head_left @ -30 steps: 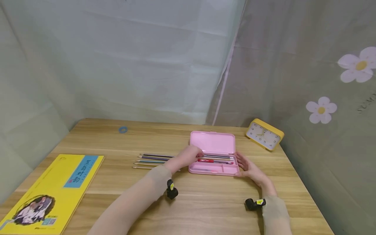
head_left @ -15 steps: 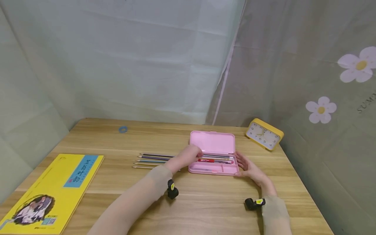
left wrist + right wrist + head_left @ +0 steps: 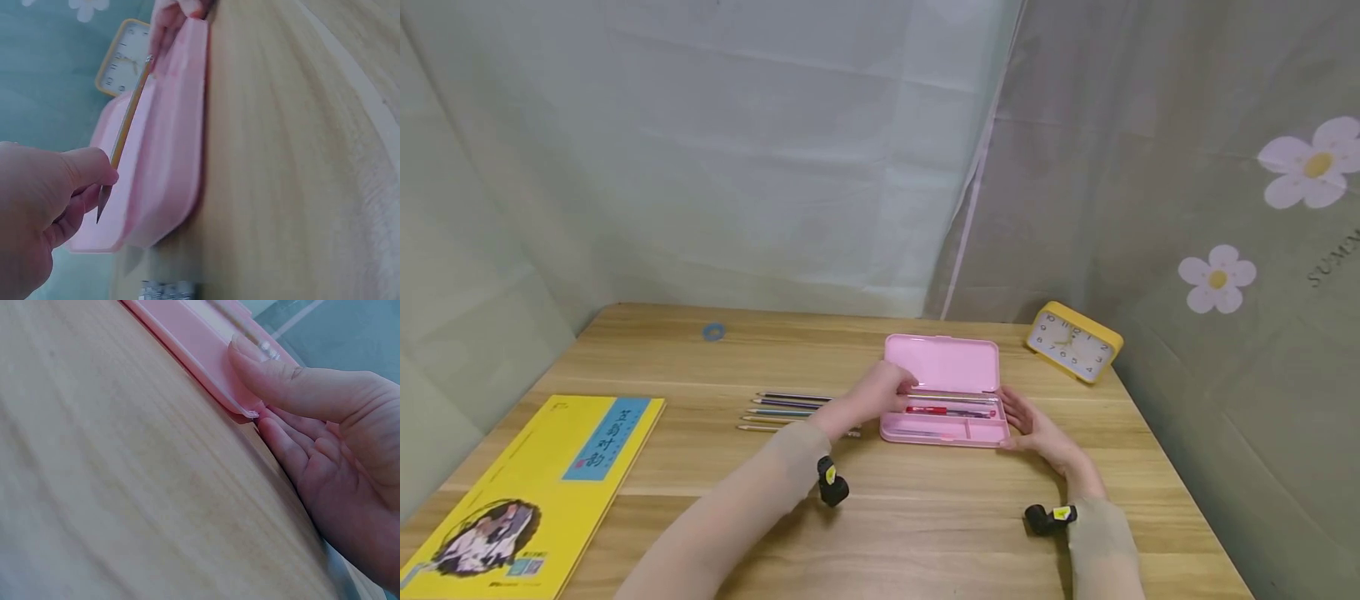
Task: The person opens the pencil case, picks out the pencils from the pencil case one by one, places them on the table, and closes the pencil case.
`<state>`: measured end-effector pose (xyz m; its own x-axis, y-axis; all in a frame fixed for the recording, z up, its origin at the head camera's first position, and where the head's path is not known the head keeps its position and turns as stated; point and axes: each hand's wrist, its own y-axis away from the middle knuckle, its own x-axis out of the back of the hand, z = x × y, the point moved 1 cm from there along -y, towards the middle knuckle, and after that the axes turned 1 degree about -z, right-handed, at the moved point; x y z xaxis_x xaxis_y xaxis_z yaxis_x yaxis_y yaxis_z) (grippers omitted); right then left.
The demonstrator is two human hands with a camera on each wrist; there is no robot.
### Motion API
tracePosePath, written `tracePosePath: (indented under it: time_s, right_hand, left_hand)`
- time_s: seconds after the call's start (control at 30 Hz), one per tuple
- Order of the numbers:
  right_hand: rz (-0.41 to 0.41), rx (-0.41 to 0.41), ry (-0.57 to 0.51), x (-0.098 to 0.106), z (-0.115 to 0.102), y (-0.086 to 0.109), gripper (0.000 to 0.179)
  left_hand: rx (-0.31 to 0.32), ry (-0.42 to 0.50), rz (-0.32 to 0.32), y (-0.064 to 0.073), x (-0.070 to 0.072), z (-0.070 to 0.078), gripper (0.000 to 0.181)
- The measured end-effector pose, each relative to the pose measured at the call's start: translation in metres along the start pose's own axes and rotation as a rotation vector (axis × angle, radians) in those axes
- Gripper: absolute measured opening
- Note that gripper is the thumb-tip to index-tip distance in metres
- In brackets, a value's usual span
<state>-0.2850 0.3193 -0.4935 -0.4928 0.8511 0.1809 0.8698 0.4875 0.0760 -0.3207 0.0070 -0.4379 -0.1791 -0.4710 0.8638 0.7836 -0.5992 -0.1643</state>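
Observation:
An open pink pencil case (image 3: 943, 363) lies on the table with its lid folded back. My left hand (image 3: 874, 393) is over its left end and pinches a yellow-brown pencil (image 3: 127, 125) between thumb and fingers. The pencil's sharpened tip is by the fingertips, and its other end points toward my right hand (image 3: 1043, 435). That hand holds the case's right end, thumb at the front corner and fingers along the side. A red pen (image 3: 927, 410) lies inside the case. Several pencils (image 3: 790, 407) lie side by side on the table left of it, partly covered by my left forearm.
A yellow alarm clock (image 3: 1073, 342) stands behind the case to the right. At the left lies a yellow book (image 3: 512, 467) with a blue title panel. A small blue ring (image 3: 713, 332) is near the table's back edge, with curtains beyond.
My left hand has shifted slightly left and back with the pencil, and the dark pencil lengths beside its fingers over the case no longer show. My right hand stays at the case's end.

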Motion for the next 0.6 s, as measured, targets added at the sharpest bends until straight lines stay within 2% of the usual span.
tracePosePath:
  time_s: [0.17, 0.37, 0.5, 0.6]
  right_hand:
    - [0.002, -0.003, 0.009, 0.001, 0.000, 0.000, 0.102]
    - [-0.005, 0.022, 0.021, 0.001, 0.001, 0.000, 0.100]
    - [-0.005, 0.027, 0.013, 0.001, 0.003, -0.001, 0.100]
    - [-0.007, 0.031, 0.022, 0.001, 0.002, -0.001, 0.100]
  left_hand:
    - [-0.044, -0.026, 0.035, 0.005, 0.018, 0.008, 0.026]
    - [-0.075, -0.036, 0.078, 0.018, 0.052, 0.018, 0.025]
    - [-0.091, -0.023, 0.118, 0.031, 0.074, 0.015, 0.025]
    - [-0.102, -0.011, 0.147, 0.043, 0.090, 0.005, 0.027]
